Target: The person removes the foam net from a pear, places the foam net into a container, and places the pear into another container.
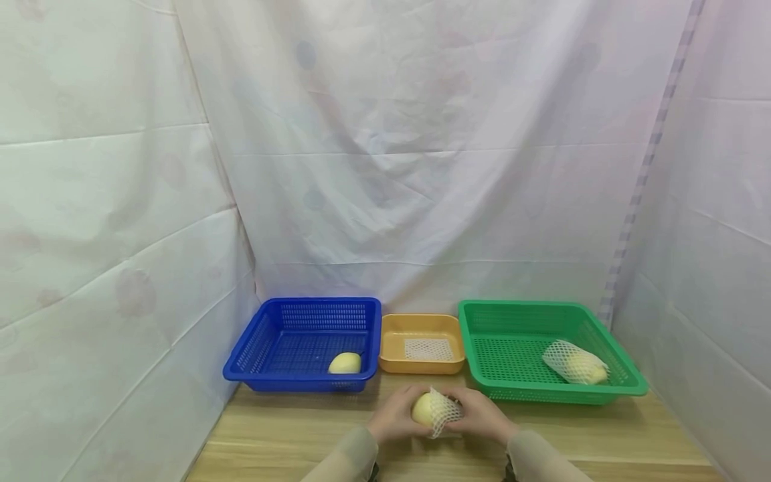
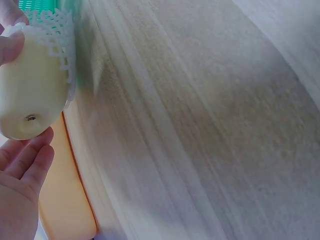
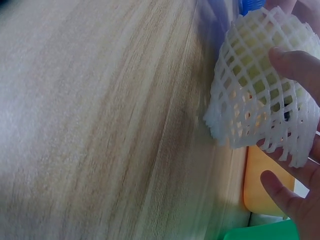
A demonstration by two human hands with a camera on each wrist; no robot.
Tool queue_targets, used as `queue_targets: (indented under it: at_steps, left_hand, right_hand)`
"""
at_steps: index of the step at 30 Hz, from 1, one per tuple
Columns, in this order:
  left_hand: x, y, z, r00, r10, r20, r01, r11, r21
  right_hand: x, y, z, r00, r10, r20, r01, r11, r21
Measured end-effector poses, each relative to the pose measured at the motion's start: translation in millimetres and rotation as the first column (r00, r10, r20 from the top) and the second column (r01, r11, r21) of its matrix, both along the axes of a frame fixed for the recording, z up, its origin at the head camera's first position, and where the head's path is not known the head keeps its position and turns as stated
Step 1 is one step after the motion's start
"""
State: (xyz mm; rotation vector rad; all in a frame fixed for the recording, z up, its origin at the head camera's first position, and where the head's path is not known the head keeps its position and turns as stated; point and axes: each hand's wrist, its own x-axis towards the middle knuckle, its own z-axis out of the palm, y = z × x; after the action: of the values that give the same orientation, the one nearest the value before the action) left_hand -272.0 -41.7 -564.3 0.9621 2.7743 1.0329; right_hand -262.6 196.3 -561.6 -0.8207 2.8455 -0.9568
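Note:
Both hands hold a pale yellow pear [image 1: 422, 410] above the table, in front of the orange tray. My left hand [image 1: 396, 415] grips its bare left end, and the fingers [image 2: 37, 155] touch it near the dark calyx. A white foam net sleeve [image 3: 245, 80] covers the pear's right part, its loose end hanging past the fruit. My right hand [image 1: 482, 415] holds the sleeve and the covered part of the pear, with one finger pressed on the mesh in the right wrist view. Part of the pear is hidden by the hands.
A blue basket [image 1: 301, 386] at left holds another bare pear [image 1: 345, 363]. The orange tray [image 1: 421, 367] in the middle contains flat white foam netting [image 1: 429, 349]. At right, a green basket [image 1: 554, 393] contains a netted pear [image 1: 578, 365]. White cloth [image 1: 385, 167] hangs behind.

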Motion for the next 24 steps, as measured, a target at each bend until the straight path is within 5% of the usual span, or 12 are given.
queue_targets:
  at_steps: [24]
  left_hand:
    - [0.9, -4.3, -5.3, 0.999, 0.014, 0.029, -0.014, 1.0, 0.021]
  right_hand:
    - [-0.2, -5.4, -1.2, 0.999, -0.022, 0.027, 0.022, 1.0, 0.013]
